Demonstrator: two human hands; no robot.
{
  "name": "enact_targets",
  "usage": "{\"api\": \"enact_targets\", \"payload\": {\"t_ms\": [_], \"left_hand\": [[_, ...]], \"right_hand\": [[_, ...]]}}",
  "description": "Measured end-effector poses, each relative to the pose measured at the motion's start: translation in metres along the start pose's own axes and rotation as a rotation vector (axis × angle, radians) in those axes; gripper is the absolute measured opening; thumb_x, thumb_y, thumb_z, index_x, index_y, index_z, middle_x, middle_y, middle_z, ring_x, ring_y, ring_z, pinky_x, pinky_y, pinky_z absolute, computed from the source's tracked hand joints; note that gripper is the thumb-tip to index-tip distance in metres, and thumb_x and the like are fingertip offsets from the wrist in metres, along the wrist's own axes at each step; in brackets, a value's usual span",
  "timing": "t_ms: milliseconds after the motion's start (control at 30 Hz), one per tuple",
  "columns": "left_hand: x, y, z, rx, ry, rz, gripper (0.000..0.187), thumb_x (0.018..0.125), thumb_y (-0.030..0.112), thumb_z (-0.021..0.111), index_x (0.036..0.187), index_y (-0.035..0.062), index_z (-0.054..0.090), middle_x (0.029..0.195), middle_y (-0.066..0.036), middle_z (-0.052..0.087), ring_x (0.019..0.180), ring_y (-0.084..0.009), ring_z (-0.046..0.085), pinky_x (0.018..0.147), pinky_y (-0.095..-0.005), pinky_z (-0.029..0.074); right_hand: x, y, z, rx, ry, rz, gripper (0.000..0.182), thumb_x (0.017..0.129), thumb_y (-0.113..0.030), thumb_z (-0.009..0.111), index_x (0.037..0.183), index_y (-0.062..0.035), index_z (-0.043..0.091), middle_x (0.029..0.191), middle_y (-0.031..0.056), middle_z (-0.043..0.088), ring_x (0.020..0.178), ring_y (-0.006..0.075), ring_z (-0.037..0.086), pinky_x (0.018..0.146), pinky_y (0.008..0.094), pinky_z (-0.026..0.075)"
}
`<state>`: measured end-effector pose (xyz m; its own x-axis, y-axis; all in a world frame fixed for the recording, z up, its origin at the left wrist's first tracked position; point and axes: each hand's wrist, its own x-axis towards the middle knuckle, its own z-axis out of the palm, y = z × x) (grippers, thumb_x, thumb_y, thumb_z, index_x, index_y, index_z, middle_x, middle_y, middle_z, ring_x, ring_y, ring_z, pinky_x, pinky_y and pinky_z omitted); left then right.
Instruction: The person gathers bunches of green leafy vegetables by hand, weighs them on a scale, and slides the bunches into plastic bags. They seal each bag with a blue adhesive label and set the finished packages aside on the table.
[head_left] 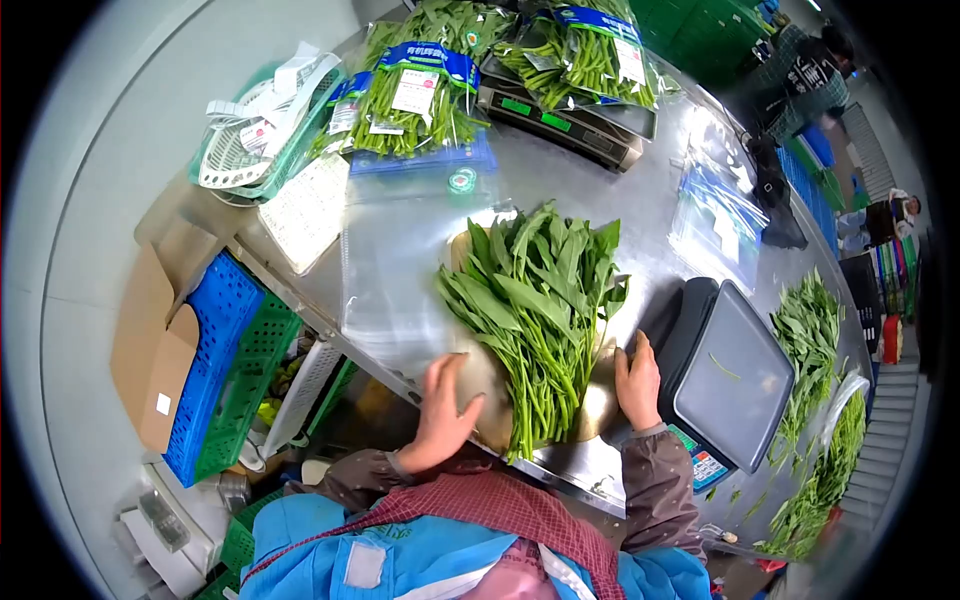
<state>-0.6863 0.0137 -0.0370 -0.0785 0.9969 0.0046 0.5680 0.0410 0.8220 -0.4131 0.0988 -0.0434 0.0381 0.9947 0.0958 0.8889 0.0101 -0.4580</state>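
A bunch of leafy water spinach (540,320) lies in front of me on a shiny metal piece (597,405), leaves pointing away and stems toward me. My left hand (443,412) is just left of the stems, fingers apart and holding nothing. On the other side my right hand (637,382) is held upright with its fingers stretched, apart from the greens and close to a dark weighing scale (735,370). A flat clear plastic bag (385,260) with a blue top lies on the table, left of the bunch.
Bagged greens (415,95) rest at the back, some on another scale (560,130). Clear bags (715,225) lie at the right, with loose greens (810,330) beyond the scale. Baskets (265,130) and crates (225,360) stand left. A co-worker (805,80) is at the far right.
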Motion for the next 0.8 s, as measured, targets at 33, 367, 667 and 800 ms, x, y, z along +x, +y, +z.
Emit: {"api": "enact_targets", "payload": {"t_ms": [33,367,667,800], "left_hand": [[0.000,-0.005,-0.001,-0.019,0.041,-0.066,0.055,0.073,0.009,0.062,0.121,0.0001,0.035,0.118,-0.019,0.035,0.109,-0.0308,0.039,0.092,-0.0372,0.034],[0.074,-0.039,0.010,-0.317,-0.227,-0.289,0.013,0.077,0.009,0.050,0.085,0.0006,0.056,0.068,-0.006,0.056,0.058,-0.0139,0.052,0.048,-0.0267,0.040],[0.125,0.013,-0.061,0.215,-0.435,0.066,0.025,0.077,0.003,0.045,0.099,0.0037,0.056,0.078,-0.017,0.061,0.064,-0.0310,0.058,0.057,-0.0385,0.046],[0.089,0.050,-0.047,0.485,-0.462,0.338,0.026,0.072,0.003,0.048,0.095,0.0094,0.058,0.078,-0.019,0.058,0.074,-0.0395,0.054,0.064,-0.0468,0.043]], "right_hand": [[-0.002,0.004,0.002,0.006,0.008,0.008,0.045,0.082,-0.017,0.052,0.120,0.0015,0.038,0.101,0.0235,0.055,0.091,0.0383,0.054,0.076,0.0428,0.043],[-0.003,-0.010,0.007,0.165,-0.137,-0.225,0.029,0.071,-0.003,0.050,0.100,-0.0073,0.050,0.081,0.0170,0.057,0.068,0.0352,0.058,0.057,0.0434,0.048],[-0.054,-0.099,-0.027,0.265,-0.439,-0.472,0.032,0.072,-0.027,0.056,0.062,0.0034,0.054,0.059,0.0213,0.055,0.058,0.0380,0.056,0.055,0.0441,0.047],[-0.095,-0.130,-0.027,0.359,-0.613,-0.515,0.034,0.070,-0.027,0.057,0.058,0.0051,0.056,0.056,0.0229,0.054,0.055,0.0391,0.056,0.051,0.0441,0.046]]}}
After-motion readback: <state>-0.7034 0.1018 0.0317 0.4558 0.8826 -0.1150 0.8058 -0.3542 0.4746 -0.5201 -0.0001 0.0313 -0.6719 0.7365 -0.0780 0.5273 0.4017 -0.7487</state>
